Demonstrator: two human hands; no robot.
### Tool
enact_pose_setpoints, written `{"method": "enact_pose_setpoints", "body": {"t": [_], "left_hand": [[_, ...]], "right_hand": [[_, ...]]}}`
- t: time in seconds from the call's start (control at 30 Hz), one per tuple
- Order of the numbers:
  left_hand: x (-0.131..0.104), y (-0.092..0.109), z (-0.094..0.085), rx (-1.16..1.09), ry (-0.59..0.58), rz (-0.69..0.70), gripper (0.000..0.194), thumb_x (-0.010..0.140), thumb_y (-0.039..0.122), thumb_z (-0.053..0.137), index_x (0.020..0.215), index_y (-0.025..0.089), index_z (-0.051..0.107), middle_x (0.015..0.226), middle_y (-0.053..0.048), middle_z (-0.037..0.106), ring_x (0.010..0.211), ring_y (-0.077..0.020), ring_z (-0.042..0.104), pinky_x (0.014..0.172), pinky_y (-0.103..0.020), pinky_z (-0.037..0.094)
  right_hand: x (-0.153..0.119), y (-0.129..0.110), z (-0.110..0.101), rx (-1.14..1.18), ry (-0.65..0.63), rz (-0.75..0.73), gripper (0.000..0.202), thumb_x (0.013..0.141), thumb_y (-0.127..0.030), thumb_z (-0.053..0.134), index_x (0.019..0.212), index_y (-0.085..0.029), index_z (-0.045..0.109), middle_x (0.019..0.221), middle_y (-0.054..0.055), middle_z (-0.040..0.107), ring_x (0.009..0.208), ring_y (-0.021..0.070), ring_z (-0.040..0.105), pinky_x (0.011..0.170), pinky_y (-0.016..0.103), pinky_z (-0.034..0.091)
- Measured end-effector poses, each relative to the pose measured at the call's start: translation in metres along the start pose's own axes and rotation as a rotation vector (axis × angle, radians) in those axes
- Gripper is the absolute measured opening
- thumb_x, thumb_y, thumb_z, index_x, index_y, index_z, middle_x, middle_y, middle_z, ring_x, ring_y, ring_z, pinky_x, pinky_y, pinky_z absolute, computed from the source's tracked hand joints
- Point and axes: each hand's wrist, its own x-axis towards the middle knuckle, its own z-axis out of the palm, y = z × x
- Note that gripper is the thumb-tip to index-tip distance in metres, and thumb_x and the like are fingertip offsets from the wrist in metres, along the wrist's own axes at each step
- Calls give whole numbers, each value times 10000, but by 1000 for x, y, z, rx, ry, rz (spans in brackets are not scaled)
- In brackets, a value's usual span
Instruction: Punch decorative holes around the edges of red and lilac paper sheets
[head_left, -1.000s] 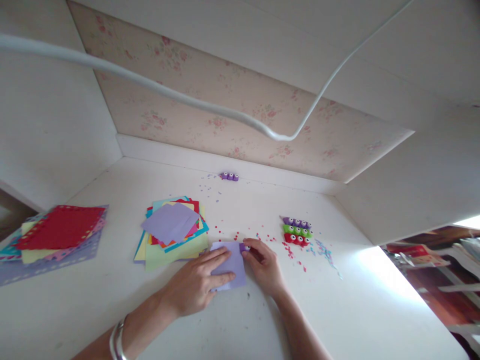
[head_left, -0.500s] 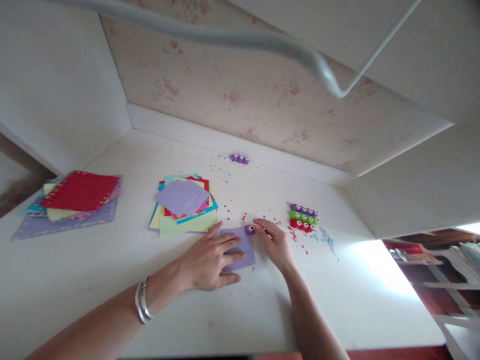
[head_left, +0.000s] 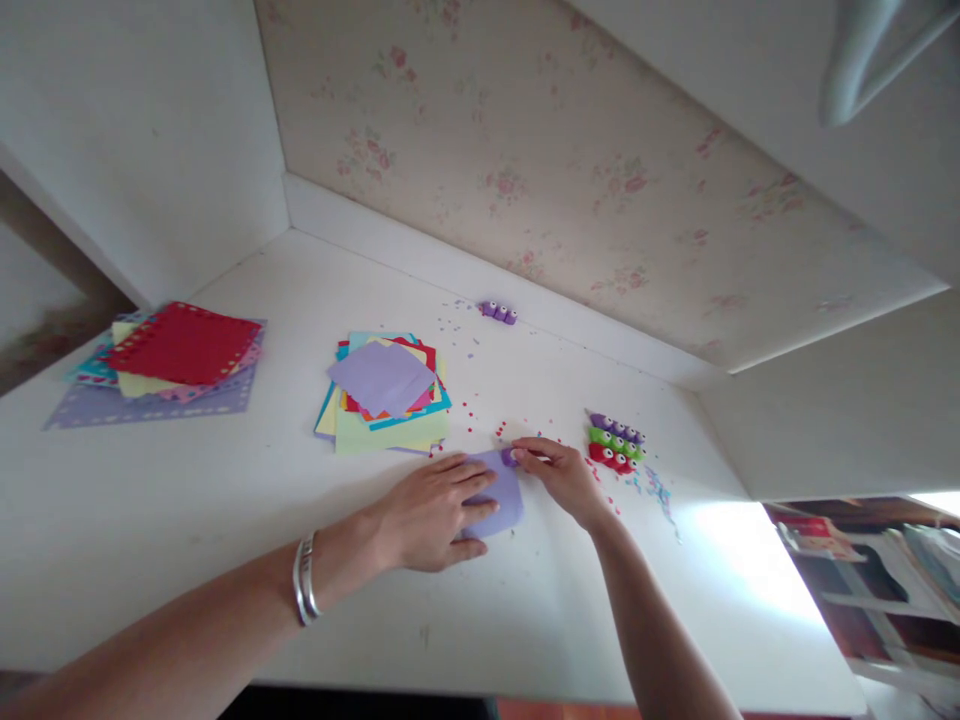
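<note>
My left hand (head_left: 444, 512) lies flat with its fingers spread over a light purple sheet of paper (head_left: 508, 500), pressing it to the table. At the sheet's top right corner sits a small purple paper punch (head_left: 508, 457) with an eye-like button. The thumb and fingers of my right hand (head_left: 559, 476) close on this punch and cover most of it. Whether the paper's edge is inside the punch is hidden. A silver bracelet circles my left wrist.
A stack of coloured paper (head_left: 390, 435) lies left of the sheet; farther left is a pile of hole-edged sheets (head_left: 187, 345). Purple, green and red punches (head_left: 616, 441) stand at right, a purple row (head_left: 498, 312) near the wall. Paper bits (head_left: 660, 490) are scattered about.
The view has shifted, so the table's contents appear slightly farther right. My right fingers now cover the punch's eye more fully. My left hand stays flat on the purple paper.
</note>
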Motion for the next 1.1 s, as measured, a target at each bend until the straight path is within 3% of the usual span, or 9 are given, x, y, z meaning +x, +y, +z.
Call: {"method": "enact_pose_setpoints", "body": {"t": [0.2,1.1], "left_hand": [[0,-1,3,-4,3,0,467,889,519,468,1259,254,571,1421,-63,465,1316,-246,386,1135,-417,165],[0,-2,5,-16,32,28,467,879,522,478,1238,244,587,1375,-71,507,1255,-249,430,1091,-410,207]], "right_hand": [[6,-1,-8,-80,-89,32,278,790,-437,646,982,-261,742,956,31,742,905,228,676,839,377,507],[17,-14,-10,-45,-210,119,260,754,-414,666,899,-216,751,927,45,737,899,226,656,848,369,485]]}}
